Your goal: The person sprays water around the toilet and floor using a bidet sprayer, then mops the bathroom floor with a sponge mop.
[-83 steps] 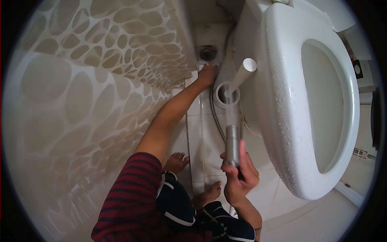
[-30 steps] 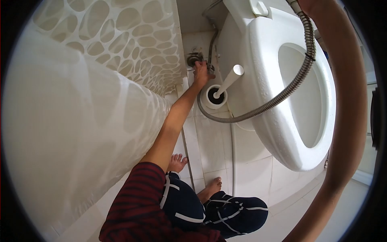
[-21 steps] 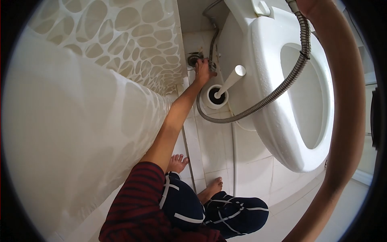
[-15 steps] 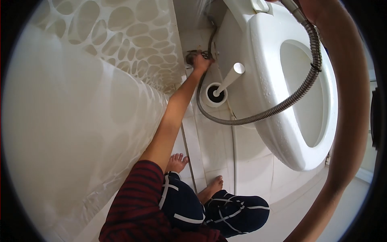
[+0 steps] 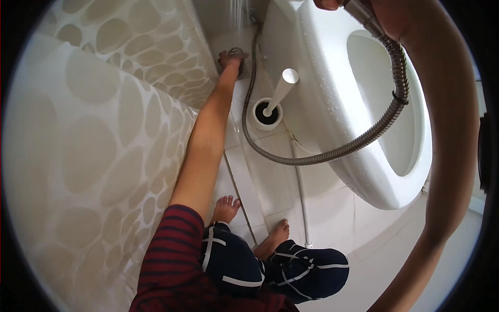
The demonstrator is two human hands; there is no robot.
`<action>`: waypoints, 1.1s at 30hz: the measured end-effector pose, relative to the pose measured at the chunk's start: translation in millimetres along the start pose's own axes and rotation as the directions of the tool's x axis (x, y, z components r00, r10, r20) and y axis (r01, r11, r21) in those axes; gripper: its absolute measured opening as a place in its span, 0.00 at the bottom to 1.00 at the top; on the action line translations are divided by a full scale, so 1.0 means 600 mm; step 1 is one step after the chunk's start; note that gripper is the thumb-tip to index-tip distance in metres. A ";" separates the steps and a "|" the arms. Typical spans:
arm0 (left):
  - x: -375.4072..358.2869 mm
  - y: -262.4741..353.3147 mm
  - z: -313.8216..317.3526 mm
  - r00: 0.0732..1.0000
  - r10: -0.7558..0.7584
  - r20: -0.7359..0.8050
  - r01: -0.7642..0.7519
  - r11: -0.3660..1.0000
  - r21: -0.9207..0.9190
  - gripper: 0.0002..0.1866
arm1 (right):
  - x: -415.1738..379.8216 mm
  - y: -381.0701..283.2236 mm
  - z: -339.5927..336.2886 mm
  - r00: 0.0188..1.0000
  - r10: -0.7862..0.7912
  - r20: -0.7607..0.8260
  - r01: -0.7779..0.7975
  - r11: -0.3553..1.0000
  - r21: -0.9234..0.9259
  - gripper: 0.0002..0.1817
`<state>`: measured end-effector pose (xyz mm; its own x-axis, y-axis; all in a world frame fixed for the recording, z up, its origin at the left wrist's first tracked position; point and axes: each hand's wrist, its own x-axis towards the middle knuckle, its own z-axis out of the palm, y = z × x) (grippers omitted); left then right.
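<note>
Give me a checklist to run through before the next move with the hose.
1. Right hand gripping the metal end of the hose: ok, near the top edge of the view.
2. Water flowing: ok, streaming down beyond the left hand.
3. Left hand's hold: cannot tell; it is down at floor level, its grip partly hidden.
4. Toilet brush in its holder: ok, handle leaning.
5. Toilet dry: not ok, droplets on its outer surface.
</note>
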<state>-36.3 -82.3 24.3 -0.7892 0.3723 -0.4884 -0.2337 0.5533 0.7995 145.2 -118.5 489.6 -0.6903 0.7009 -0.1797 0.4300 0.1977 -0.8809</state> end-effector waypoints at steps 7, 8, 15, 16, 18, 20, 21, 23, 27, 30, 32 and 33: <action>0.036 -0.094 0.011 0.821 0.555 0.135 -0.516 0.619 0.592 0.44 | -0.010 0.011 0.001 0.999 -0.034 -0.005 0.033 0.999 -0.035 0.19; 0.030 -0.112 0.010 0.781 0.591 0.200 -0.551 0.502 0.667 0.42 | -0.014 0.008 0.017 0.993 -0.025 -0.114 0.013 0.995 -0.101 0.19; -0.018 -0.131 0.006 0.802 0.361 0.476 -0.591 0.361 0.722 0.34 | -0.007 0.018 0.021 0.997 0.046 -0.060 -0.052 0.994 -0.101 0.19; -0.016 -0.127 0.008 0.812 0.324 0.485 -0.582 0.390 0.714 0.35 | -0.009 0.023 0.020 0.998 0.050 -0.038 -0.054 0.994 -0.095 0.19; -0.006 -0.108 0.006 0.827 0.256 0.500 -0.560 0.445 0.699 0.35 | -0.015 0.033 0.020 0.999 0.049 -0.008 -0.050 0.996 -0.080 0.19; -0.010 -0.108 0.003 0.777 0.420 0.469 -0.616 0.353 0.705 0.36 | -0.018 0.045 0.021 0.999 0.051 0.014 -0.050 0.997 -0.064 0.18; -0.020 -0.118 0.001 0.745 0.490 0.452 -0.634 0.308 0.710 0.36 | -0.018 0.052 0.020 0.998 0.056 0.023 -0.055 0.997 -0.059 0.18; -0.052 -0.151 0.020 0.818 0.508 0.269 -0.509 0.425 0.749 0.36 | -0.023 0.061 0.021 0.997 0.064 0.040 -0.063 0.997 -0.041 0.18; -0.093 -0.161 0.027 0.890 0.418 0.182 -0.424 0.610 0.669 0.35 | -0.024 0.071 0.019 0.996 0.065 0.061 -0.064 0.998 -0.030 0.18; -0.080 -0.171 0.027 0.877 0.435 0.205 -0.448 0.583 0.678 0.35 | -0.024 0.079 0.012 0.995 0.071 0.073 -0.070 0.997 -0.015 0.17; -0.072 -0.180 0.032 0.864 0.469 0.185 -0.454 0.567 0.687 0.34 | -0.025 0.082 0.013 0.994 0.072 0.078 -0.071 0.997 -0.010 0.17; -0.066 -0.185 0.037 0.856 0.487 0.175 -0.459 0.559 0.690 0.33 | -0.027 0.081 0.014 0.994 0.073 0.079 -0.073 0.997 -0.009 0.17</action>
<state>33.2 -141.9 -52.7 -0.6896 0.7186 -0.0898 0.6241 0.6526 0.4297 172.3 -125.8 446.0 -0.7009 0.6569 -0.2778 0.4842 0.1523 -0.8616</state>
